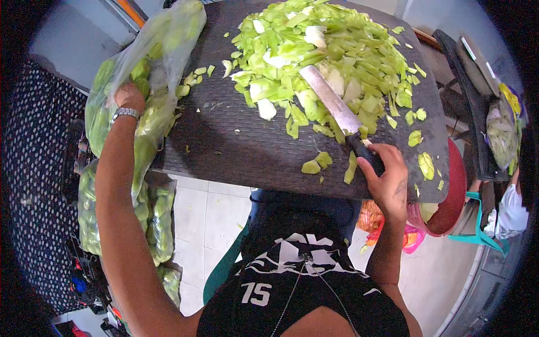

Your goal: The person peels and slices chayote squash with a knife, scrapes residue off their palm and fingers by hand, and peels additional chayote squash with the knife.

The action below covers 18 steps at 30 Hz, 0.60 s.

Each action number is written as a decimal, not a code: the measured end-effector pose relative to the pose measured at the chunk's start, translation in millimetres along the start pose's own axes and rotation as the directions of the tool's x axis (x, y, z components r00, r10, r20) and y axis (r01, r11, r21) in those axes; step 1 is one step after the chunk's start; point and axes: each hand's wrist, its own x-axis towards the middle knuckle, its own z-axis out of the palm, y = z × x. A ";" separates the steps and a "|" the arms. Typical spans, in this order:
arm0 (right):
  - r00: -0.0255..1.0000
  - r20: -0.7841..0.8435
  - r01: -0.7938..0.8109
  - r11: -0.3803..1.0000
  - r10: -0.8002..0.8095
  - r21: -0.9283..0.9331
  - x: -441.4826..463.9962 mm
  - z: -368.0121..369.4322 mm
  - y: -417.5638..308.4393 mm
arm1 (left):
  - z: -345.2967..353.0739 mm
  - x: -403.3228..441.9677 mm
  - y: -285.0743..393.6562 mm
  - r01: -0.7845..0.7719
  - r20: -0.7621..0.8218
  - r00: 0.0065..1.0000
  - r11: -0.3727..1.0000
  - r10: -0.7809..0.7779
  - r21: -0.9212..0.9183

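Observation:
My right hand [386, 174] is closed round the black handle of a large knife [332, 101]. The broad blade points away from me and rests against a heap of sliced pale-green vegetable pieces [359, 50]. On the left, my left hand [129, 96], with a metal watch on the wrist, reaches into a clear plastic bag [174, 33]. Whole green vegetables [140, 69], which look like chayotes, lie right by its fingers. Those fingers are mostly hidden, so their grip is unclear.
The dark textured table [224, 146] carries scattered slices near its front edge. More bagged green vegetables [163, 219] stand on the floor at left. A red tub [452, 194] is beside the table at right, near a teal stool [480, 230] and another person's hand.

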 end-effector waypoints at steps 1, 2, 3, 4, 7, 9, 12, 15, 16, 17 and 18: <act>1.000 -0.002 0.006 1.000 -0.006 0.000 0.1 0.2 -1.3 | 10.6 3.8 -0.2 -0.039 -0.039 0.998 0.999 0.039 0.002; 1.000 -0.008 0.014 1.000 -0.014 -0.008 0.8 0.8 -1.7 | 20.6 7.1 -0.3 -0.078 -0.078 0.994 0.997 0.078 0.007; 1.000 -0.014 0.022 1.000 -0.022 -0.014 1.8 2.9 -2.1 | 21.9 5.1 0.1 -0.168 -0.092 0.981 0.985 0.171 0.032; 0.999 -0.018 0.029 0.999 -0.029 -0.018 1.6 5.8 -3.1 | 15.8 -3.4 0.5 -0.258 -0.102 0.959 0.964 0.263 0.060; 0.999 -0.020 0.029 0.998 -0.030 -0.062 5.4 13.4 -4.0 | -48.0 -67.0 28.0 -0.332 -0.354 0.883 0.943 0.308 -0.009; 0.997 0.058 -0.040 0.997 0.044 -0.059 10.7 14.3 -8.7 | -112.9 -106.7 54.2 -0.346 -0.331 0.889 0.938 0.317 -0.033; 0.993 0.089 -0.063 0.991 0.074 -0.114 15.2 19.1 -1.1 | -160.2 -115.5 72.7 -0.470 -0.597 0.747 0.868 0.292 -0.162; 0.982 0.089 -0.160 0.985 0.165 -0.069 25.0 8.2 -3.4 | -217.0 -116.3 80.9 -0.632 -0.786 0.610 0.658 0.098 -0.409; 0.972 0.096 -0.213 0.977 0.215 -0.030 27.3 4.2 -7.4 | -231.5 -118.9 86.2 -0.677 -0.803 0.595 0.552 0.021 -0.487; 0.977 0.044 -0.210 0.977 0.209 0.036 29.6 3.5 -9.5 | -239.1 -122.3 98.0 -0.659 -0.718 0.692 0.342 -0.072 -0.669; 0.979 -0.012 -0.203 0.974 0.205 0.100 32.6 2.2 -10.5 | -246.2 -125.4 111.7 -0.598 -0.606 0.784 0.100 -0.132 -0.795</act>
